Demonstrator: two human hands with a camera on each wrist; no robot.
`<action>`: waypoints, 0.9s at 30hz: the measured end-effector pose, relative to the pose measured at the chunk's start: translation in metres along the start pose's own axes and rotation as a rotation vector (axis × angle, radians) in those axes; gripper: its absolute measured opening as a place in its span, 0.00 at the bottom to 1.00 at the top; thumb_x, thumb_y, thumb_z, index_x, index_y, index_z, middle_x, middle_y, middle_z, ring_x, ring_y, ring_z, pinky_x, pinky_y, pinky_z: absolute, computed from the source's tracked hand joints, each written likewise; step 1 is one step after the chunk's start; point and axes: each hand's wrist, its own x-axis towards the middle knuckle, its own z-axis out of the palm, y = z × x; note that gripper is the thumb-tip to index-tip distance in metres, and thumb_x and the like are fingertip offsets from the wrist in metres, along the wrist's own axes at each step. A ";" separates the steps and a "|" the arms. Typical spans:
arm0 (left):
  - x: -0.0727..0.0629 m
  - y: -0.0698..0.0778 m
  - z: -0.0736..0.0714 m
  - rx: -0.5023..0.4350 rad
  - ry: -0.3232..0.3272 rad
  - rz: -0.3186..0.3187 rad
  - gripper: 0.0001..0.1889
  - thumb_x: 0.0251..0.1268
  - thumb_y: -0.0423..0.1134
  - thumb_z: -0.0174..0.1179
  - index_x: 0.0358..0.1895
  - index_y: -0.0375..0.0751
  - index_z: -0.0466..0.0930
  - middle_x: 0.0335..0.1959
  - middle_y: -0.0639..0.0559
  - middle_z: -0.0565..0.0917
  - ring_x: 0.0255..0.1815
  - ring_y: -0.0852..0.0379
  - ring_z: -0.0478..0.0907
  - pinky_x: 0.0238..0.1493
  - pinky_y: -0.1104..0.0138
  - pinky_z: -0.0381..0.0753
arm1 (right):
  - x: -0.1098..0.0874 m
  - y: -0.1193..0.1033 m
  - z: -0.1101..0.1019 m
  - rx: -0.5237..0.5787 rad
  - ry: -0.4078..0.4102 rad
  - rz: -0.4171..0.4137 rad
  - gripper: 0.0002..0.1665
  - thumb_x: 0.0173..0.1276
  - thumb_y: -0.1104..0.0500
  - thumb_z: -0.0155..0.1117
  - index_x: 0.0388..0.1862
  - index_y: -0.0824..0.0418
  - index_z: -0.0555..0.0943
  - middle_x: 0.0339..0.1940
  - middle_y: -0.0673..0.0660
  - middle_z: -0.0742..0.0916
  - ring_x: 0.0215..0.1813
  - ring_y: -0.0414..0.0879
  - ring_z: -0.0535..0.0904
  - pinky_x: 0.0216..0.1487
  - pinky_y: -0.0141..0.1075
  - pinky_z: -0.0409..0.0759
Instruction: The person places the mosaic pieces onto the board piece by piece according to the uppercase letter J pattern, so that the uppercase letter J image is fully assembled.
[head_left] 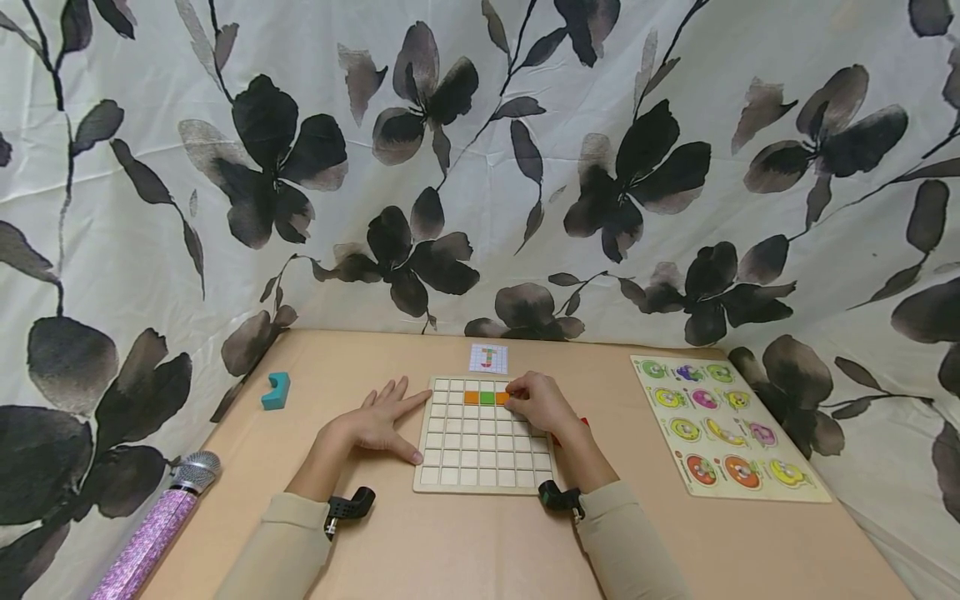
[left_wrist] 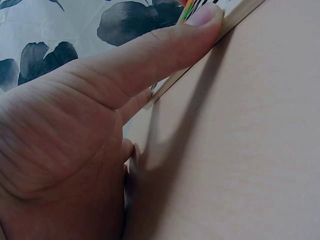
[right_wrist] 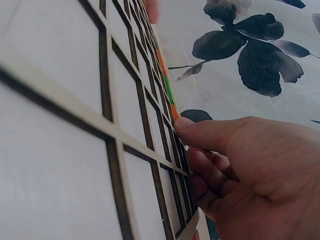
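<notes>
A pale board with a grid of square cells (head_left: 483,460) lies in front of me. In one of its upper rows sit an orange tile (head_left: 471,398), a green tile (head_left: 487,398) and a second orange tile (head_left: 502,398), side by side. My right hand (head_left: 546,407) holds that second orange tile at its right side between thumb and finger; the other fingers curl under the palm. The right wrist view shows the thumb (right_wrist: 186,123) right at the tile's edge. Spread out flat, my left hand (head_left: 378,423) has thumb and index finger at the board's left edge.
Behind the board lies a small grid card with a coloured figure (head_left: 488,358). A fruit-picture sheet (head_left: 731,425) is at right, a teal block (head_left: 276,391) at left, a glittery microphone (head_left: 161,517) at the left edge. Something red (head_left: 584,422) shows behind my right wrist.
</notes>
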 end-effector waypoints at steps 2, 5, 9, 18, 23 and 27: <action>0.000 0.000 0.000 -0.002 0.000 0.003 0.63 0.43 0.66 0.79 0.85 0.55 0.54 0.86 0.31 0.36 0.86 0.29 0.30 0.81 0.33 0.31 | 0.000 0.000 0.000 -0.003 0.000 -0.002 0.15 0.67 0.62 0.75 0.52 0.64 0.89 0.39 0.54 0.84 0.40 0.46 0.76 0.43 0.36 0.77; 0.000 0.001 0.000 -0.009 -0.003 -0.004 0.64 0.42 0.66 0.79 0.85 0.56 0.54 0.86 0.32 0.35 0.86 0.31 0.30 0.82 0.34 0.30 | 0.000 0.001 0.000 -0.003 -0.001 -0.003 0.15 0.67 0.62 0.75 0.51 0.64 0.89 0.38 0.53 0.84 0.40 0.46 0.76 0.43 0.36 0.77; 0.001 0.001 0.000 -0.016 -0.003 -0.008 0.64 0.42 0.66 0.79 0.85 0.57 0.54 0.86 0.32 0.35 0.87 0.31 0.29 0.82 0.35 0.30 | 0.001 0.001 0.000 -0.003 -0.003 -0.006 0.15 0.67 0.62 0.75 0.51 0.64 0.89 0.39 0.54 0.85 0.40 0.46 0.76 0.44 0.36 0.77; 0.001 0.000 0.000 -0.003 -0.009 -0.007 0.64 0.43 0.67 0.79 0.85 0.56 0.54 0.86 0.32 0.35 0.86 0.31 0.30 0.82 0.34 0.31 | -0.004 -0.002 -0.013 0.036 0.020 -0.062 0.17 0.69 0.62 0.73 0.56 0.66 0.87 0.42 0.58 0.86 0.41 0.47 0.77 0.41 0.37 0.78; 0.002 0.000 0.001 -0.009 -0.007 -0.015 0.64 0.41 0.67 0.79 0.85 0.57 0.54 0.86 0.33 0.35 0.87 0.32 0.29 0.82 0.35 0.30 | -0.004 -0.002 -0.021 0.058 0.021 -0.088 0.18 0.70 0.62 0.72 0.57 0.66 0.87 0.48 0.62 0.87 0.43 0.48 0.78 0.44 0.37 0.79; 0.002 -0.001 0.000 -0.018 -0.001 -0.021 0.64 0.41 0.67 0.80 0.84 0.57 0.55 0.87 0.34 0.36 0.87 0.33 0.30 0.82 0.35 0.30 | -0.005 -0.001 -0.027 0.088 0.010 -0.084 0.19 0.70 0.61 0.72 0.58 0.65 0.86 0.49 0.62 0.87 0.44 0.48 0.77 0.43 0.36 0.78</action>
